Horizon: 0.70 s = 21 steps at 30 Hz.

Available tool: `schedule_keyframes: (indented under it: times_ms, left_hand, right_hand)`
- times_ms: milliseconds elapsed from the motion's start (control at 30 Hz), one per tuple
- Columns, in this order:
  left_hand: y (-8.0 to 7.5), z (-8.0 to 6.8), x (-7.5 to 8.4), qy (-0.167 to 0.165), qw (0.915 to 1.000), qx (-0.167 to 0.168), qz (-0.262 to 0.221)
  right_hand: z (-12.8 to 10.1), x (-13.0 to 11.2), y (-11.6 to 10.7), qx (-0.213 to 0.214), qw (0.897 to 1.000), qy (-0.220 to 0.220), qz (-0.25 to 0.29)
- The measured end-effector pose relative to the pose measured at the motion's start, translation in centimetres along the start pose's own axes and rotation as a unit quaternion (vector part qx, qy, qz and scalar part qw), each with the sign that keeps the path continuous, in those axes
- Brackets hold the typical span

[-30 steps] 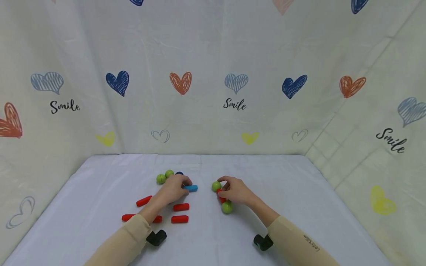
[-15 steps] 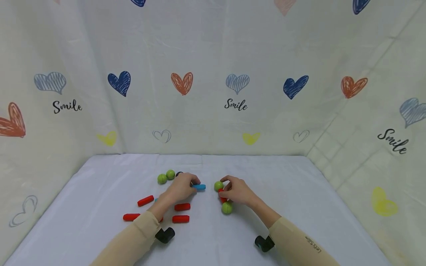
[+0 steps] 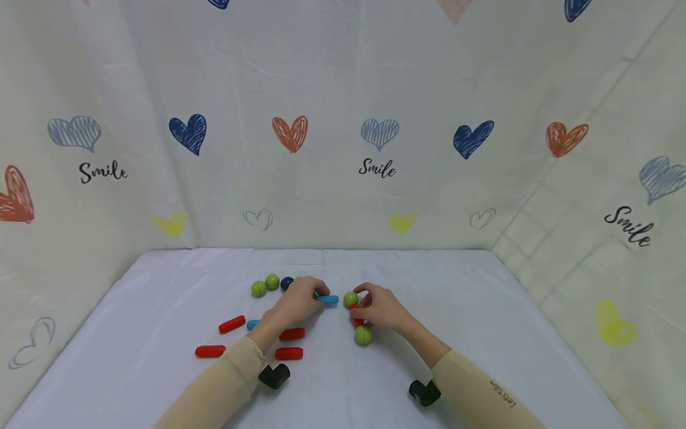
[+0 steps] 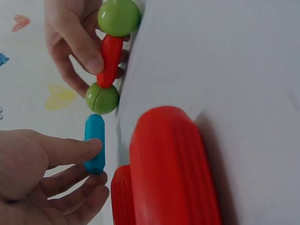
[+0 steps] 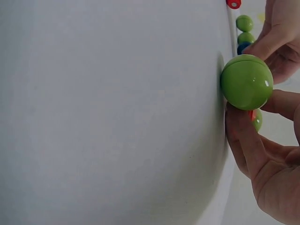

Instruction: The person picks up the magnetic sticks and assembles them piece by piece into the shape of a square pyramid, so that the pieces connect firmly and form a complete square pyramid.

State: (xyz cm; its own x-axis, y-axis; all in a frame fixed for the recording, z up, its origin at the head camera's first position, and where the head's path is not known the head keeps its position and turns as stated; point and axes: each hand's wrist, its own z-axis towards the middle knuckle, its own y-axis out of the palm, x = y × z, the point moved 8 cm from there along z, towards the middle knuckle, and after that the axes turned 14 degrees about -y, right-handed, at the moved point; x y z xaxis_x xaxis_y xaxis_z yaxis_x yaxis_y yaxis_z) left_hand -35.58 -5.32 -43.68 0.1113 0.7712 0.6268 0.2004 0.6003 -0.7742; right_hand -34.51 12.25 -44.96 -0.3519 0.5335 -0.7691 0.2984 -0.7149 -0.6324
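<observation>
Left grip pinching blue stick, right grip pinching red stick joining green balls.

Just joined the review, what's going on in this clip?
A person is joining magnetic sticks and balls on a white table. The right hand grips a red stick with a green ball on each end. The left hand pinches a blue stick, its tip close to the nearer ball. Loose red sticks lie nearby.

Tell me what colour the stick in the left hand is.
Light blue stick, pinched by the left hand; clearest in the left wrist view.
</observation>
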Motion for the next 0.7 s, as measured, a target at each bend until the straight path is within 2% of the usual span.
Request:
schedule_keyframes:
  times_ms: [367,700]
  left_hand:
    - [0.6,0.6,1.0,0.02,0.9998,-0.001,0.004]
    - [1.1,1.0,1.0,0.016,0.9999,-0.005,-0.001]
  right_hand:
    - [0.0,0.3,0.1,0.008,1.0,0.001,0.015]
    - [-0.2,0.2,-0.1,0.016,1.0,0.003,0.004]
